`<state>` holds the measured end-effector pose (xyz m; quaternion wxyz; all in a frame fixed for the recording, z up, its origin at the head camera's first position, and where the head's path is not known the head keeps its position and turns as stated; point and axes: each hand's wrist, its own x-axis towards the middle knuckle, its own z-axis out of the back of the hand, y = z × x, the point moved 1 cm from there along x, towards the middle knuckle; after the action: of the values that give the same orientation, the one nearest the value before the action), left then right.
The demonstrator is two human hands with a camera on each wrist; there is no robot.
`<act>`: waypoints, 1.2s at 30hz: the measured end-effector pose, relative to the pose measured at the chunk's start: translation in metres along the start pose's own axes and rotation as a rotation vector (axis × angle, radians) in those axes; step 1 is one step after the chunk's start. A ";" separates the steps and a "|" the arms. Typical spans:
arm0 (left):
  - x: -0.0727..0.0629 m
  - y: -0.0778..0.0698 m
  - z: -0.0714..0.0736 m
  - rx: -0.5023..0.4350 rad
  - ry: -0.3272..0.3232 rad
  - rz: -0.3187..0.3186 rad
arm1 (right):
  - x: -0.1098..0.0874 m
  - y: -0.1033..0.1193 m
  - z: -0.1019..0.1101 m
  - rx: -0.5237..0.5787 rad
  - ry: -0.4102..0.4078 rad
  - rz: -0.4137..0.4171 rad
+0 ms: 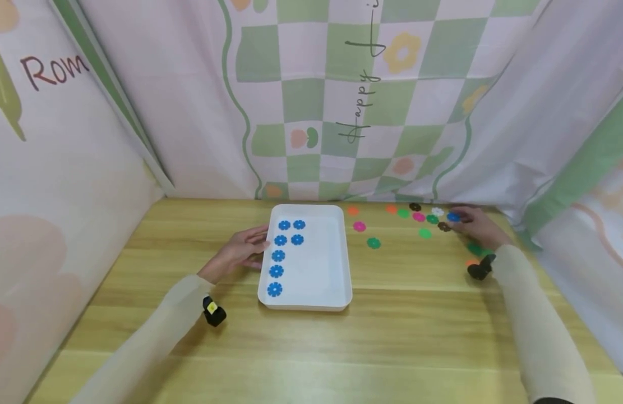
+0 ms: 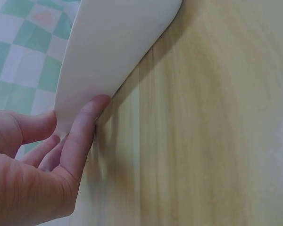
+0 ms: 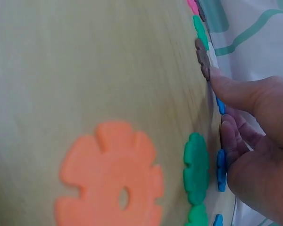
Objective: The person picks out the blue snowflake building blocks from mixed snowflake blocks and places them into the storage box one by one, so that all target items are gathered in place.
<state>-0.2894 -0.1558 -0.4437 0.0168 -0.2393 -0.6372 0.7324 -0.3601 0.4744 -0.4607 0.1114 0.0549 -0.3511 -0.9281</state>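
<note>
A white tray (image 1: 311,297) lies on the table, with several blue notched plastic discs (image 1: 278,256) arranged along its left side. My left hand (image 1: 239,249) holds the tray's left wall; in the left wrist view the thumb (image 2: 40,127) meets the rim and a fingertip presses low on the outer wall. At the far right, my right hand (image 1: 476,225) pinches a blue flower-shaped plastic disc (image 1: 453,216). That disc (image 3: 220,105) is partly hidden between thumb and fingers in the right wrist view. Another blue disc (image 3: 221,170) lies beside the palm.
Loose discs lie near the right hand: brown (image 1: 444,226), white (image 1: 437,211), green (image 1: 374,243), pink (image 1: 359,226) and orange (image 3: 108,179). A checkered curtain (image 1: 341,101) hangs along the table's back edge, with fabric walls at both sides.
</note>
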 end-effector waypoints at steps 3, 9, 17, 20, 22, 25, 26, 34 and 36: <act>-0.003 -0.001 0.000 0.000 0.006 -0.002 | -0.001 0.003 0.002 0.036 0.029 -0.015; -0.003 -0.001 0.000 -0.010 0.011 -0.007 | -0.005 0.008 0.006 0.024 0.114 -0.018; -0.002 0.002 0.001 -0.007 0.020 -0.023 | 0.002 -0.003 0.009 -0.021 0.103 0.014; -0.002 0.002 0.002 -0.007 0.024 -0.028 | 0.005 -0.004 0.009 -0.020 0.109 -0.014; -0.002 0.002 0.002 -0.006 0.024 -0.030 | 0.006 -0.002 0.009 -0.038 0.092 -0.023; -0.002 0.003 0.003 -0.015 0.025 -0.029 | 0.004 0.008 0.006 -0.072 0.065 -0.001; -0.002 0.003 0.003 -0.020 0.027 -0.030 | 0.003 0.012 0.005 -0.078 0.064 0.017; -0.001 0.004 0.002 -0.019 0.027 -0.036 | 0.002 0.032 0.002 -0.137 0.065 0.002; -0.001 0.003 0.002 -0.018 0.026 -0.037 | 0.002 0.032 0.003 -0.141 0.073 -0.022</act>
<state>-0.2879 -0.1582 -0.4462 0.0363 -0.2372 -0.6475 0.7233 -0.3568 0.4526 -0.4376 0.1176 0.0845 -0.2798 -0.9491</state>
